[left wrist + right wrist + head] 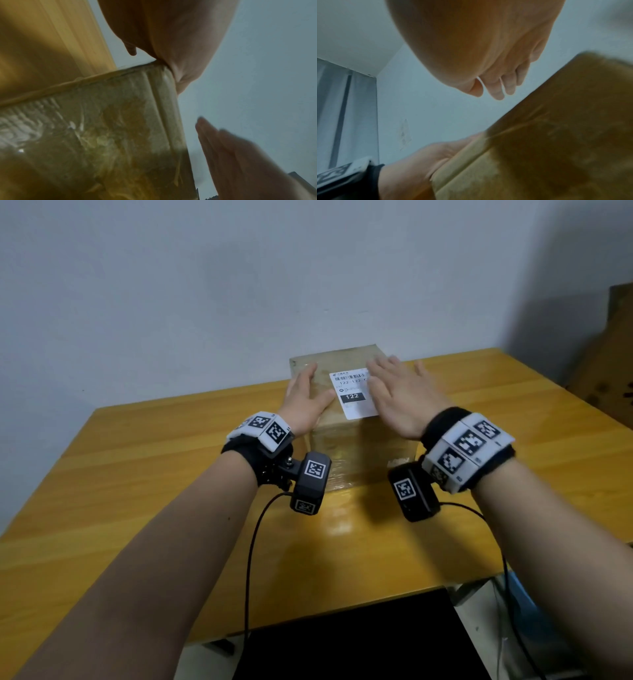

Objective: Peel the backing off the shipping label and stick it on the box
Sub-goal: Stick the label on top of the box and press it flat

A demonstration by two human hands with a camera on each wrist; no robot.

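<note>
A tape-wrapped cardboard box (359, 446) stands on the table near the wall. The white shipping label (352, 400), with a barcode and a black "122" block, lies flat on the box's top. My left hand (306, 395) rests flat on the top, left of the label, with straight fingers. My right hand (400, 392) is spread flat over the label's right part and hides that edge. In the left wrist view the box (102, 135) fills the frame and the right hand (240, 155) shows a gap from it. In the right wrist view the fingers (496, 92) hang above the box (556, 135).
The yellow wooden table (137, 491) extends left, right and toward me around the box. A grey wall rises close behind it. Brown cardboard (609, 354) leans at the far right. A black object (359, 642) sits below the table's front edge. Cables hang from both wrist cameras.
</note>
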